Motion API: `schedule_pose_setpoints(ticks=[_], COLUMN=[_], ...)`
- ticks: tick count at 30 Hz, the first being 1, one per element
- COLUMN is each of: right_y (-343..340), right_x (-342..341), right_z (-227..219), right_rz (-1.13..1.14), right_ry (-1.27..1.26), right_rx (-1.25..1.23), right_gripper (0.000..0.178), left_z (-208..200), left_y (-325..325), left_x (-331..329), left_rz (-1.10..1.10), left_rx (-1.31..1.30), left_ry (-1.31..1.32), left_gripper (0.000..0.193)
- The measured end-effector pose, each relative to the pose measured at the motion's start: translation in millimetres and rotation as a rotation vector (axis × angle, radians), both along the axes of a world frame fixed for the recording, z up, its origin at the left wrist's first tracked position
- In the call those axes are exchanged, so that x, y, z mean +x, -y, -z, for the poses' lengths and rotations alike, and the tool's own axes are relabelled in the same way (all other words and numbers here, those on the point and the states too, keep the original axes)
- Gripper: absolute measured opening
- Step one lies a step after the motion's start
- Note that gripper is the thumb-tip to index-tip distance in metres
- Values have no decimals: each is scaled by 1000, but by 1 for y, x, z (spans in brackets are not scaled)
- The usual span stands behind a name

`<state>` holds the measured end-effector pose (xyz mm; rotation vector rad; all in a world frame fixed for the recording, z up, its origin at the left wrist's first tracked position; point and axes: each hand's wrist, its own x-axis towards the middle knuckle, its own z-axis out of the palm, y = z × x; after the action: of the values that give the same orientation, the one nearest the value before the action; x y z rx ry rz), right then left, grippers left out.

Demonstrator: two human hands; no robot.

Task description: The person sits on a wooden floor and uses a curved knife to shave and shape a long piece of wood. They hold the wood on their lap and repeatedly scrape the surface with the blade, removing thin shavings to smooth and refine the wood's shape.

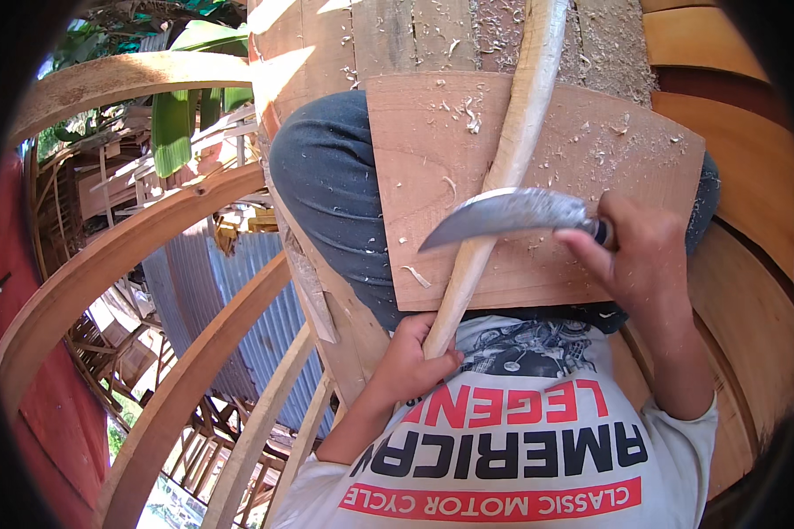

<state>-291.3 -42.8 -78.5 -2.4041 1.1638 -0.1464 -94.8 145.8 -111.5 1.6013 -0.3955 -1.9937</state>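
We see a long wooden stick (pixel 525 110) that is pale, thin and a bit bent. It runs up from the left grip (pixel 412 355), slants over a flat board (pixel 432 159) and goes past the board's top edge. The left grip is closed around the stick's near end. The right grip (pixel 641 242) is curled around the dark handle of a knife (pixel 512 216), with the thumb near the blade. The blade is shiny gray metal with a curved edge and a sharp tip. It lies across our view of the stick, but we cannot tell if the two touch.

The board is smooth and tan, with wavy lines in the wood and a rounded top edge. It rests on the lap, over dark blue pants (pixel 326 159). Small curly shavings (pixel 415 277) are sprinkled on it, and more lie on the rough wooden planks (pixel 384 40) beyond. To the left we see big bent wooden ribs (pixel 141 229), a bumpy metal sheet (pixel 256 291) and a long green leaf (pixel 171 132).
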Motion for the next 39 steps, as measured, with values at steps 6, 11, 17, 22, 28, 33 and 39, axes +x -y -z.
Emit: schedule_pose_setpoints(ticks=[6,11,17,22,28,33,39], right_y=[55,2,31,30,16,82,66], right_x=[-16,-2,-1,9,11,-3,4], right_z=[11,4,5,-2,-1,5,4], right_rz=[547,-4,201,100,-122,387,149], right_ry=[25,-30,-84,-95,-38,-18,-6], right_rx=[144,-32,67,108,-92,110,-64], right_gripper=[57,54,49,53,62,61,56], left_z=[1,2,0,1,0,1,-2], left_y=[0,4,-1,-3,1,-2,3], left_x=[1,0,2,1,1,1,-1], left_rz=[-66,-24,-153,-53,-7,-25,49], left_rx=[-4,12,114,44,14,-17,-52], left_ry=[-42,-21,-122,-14,27,62,164], left_gripper=[27,28,14,18,25,19,19])
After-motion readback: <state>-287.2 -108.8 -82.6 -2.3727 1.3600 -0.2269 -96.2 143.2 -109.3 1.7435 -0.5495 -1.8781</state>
